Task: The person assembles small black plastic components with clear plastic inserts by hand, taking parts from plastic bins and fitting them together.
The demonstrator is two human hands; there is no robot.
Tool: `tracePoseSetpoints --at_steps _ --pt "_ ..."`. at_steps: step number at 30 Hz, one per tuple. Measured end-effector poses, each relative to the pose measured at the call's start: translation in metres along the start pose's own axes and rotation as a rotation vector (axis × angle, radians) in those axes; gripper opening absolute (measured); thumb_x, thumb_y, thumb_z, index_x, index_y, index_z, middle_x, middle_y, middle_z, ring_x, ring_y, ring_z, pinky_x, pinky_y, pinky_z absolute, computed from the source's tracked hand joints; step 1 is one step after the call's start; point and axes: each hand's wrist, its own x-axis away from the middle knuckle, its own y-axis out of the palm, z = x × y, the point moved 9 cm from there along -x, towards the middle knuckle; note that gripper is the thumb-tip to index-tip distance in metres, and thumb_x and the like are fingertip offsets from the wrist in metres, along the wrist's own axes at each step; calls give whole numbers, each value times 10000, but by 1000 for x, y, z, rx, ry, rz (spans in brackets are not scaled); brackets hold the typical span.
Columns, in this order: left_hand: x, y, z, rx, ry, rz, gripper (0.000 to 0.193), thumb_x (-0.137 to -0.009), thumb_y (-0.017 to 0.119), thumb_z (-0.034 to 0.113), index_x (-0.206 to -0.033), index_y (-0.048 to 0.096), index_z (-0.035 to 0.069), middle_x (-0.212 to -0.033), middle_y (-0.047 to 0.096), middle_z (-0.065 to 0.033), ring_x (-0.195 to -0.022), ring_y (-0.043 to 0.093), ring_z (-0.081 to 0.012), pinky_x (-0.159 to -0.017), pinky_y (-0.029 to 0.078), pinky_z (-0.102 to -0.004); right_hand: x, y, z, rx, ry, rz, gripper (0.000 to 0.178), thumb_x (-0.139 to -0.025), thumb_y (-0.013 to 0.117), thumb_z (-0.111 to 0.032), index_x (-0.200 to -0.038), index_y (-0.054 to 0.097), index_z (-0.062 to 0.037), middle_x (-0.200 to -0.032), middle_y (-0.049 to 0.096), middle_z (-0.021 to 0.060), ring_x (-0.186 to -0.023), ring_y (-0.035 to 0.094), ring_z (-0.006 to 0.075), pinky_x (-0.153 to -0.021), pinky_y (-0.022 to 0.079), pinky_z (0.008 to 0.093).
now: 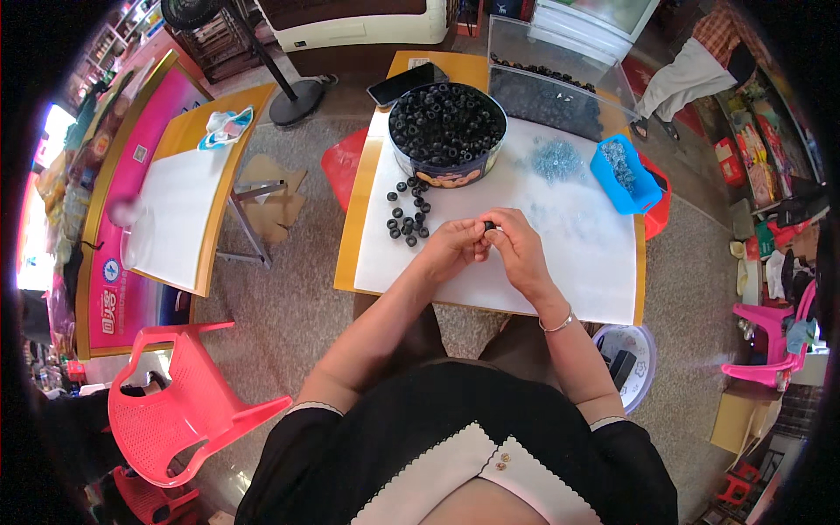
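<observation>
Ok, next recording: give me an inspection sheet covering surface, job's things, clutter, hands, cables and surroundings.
Surface: table with a white sheet on top.
Job's things: small black part at the fingertips; loose black parts beside a round tin of more; clear box with black parts; small clear pieces in a pile and in a blue basket.
Clutter: black phone by the tin.
Hands: left hand and right hand together pinch the small black part.
Cables: possible cord near the fan base; otherwise nothing seen.
Surroundings: pink chair, second table, another person upper right.
</observation>
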Motion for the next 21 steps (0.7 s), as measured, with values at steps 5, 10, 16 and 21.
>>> tracePoseSetpoints --at_steps 5,10,16,21 --pt "-2 1 4 5 32 26 251 -908 545 252 -968 578 11 -810 585 -29 -674 523 -120 -627 434 -240 -11 -5 1 26 -41 -1 208 -856 505 -72 -1049 569 -30 -1023 570 118 -928 565 231 -835 443 325" --pt "2 3 8 39 31 68 304 -923 518 235 -1103 541 -9 -874 596 -49 -717 548 -103 -675 472 -248 -92 -84 -14 117 -44 311 234 -867 529 -91 -1083 602 -42 -999 619 60 -893 562 117 -811 441 254" --pt "-2 7 6 29 37 34 301 -933 496 214 -1132 527 -9 -911 588 -48 -747 542 -108 -688 476 -262 -205 -162 -1 504 -209 497 277 -803 585 -124 -1062 609 -31 -903 617 170 -826 600 290 -746 465 360" --pt "-5 1 1 58 19 13 275 -937 484 196 -1133 525 9 -917 581 -43 -759 534 -115 -699 473 -273 -229 -147 6 649 -316 438 251 -771 602 -135 -1008 631 -59 -870 613 157 -838 586 306 -759 458 381"
